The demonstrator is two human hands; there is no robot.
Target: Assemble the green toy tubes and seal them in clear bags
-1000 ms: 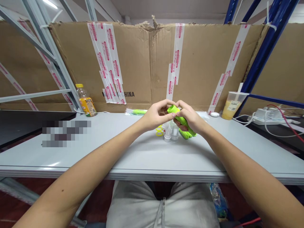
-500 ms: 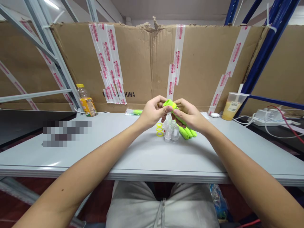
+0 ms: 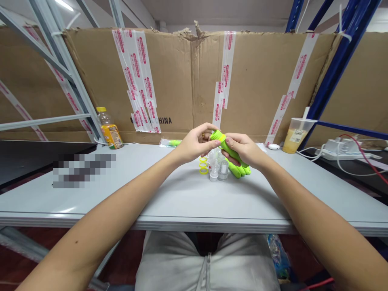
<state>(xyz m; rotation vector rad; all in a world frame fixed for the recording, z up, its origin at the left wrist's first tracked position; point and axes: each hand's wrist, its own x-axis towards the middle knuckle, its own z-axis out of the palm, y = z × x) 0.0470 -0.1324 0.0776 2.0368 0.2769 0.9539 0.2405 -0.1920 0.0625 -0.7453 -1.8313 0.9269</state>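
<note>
My right hand point(image 3: 245, 150) is wrapped round a lime-green tube point(image 3: 226, 145) with a yellow ring near its upper end. My left hand point(image 3: 194, 144) pinches the tube's top end with thumb and fingers. Both hands hover just above the grey table point(image 3: 182, 198). Below them stand small clear plastic bottles point(image 3: 218, 169), beside loose yellow rings point(image 3: 203, 167) on the left. More lime-green tubes point(image 3: 241, 170) lie on the table under my right hand.
A yellow-capped juice bottle point(image 3: 110, 130) stands at the back left. A bagged green piece point(image 3: 172, 142) lies by the cardboard wall point(image 3: 182, 81). A plastic cup with a straw point(image 3: 298, 133) and a power strip with cables point(image 3: 339, 147) sit at the right.
My hands have shifted slightly on the green tube, and a yellow ring now shows near its top. The items on the table have not moved.
</note>
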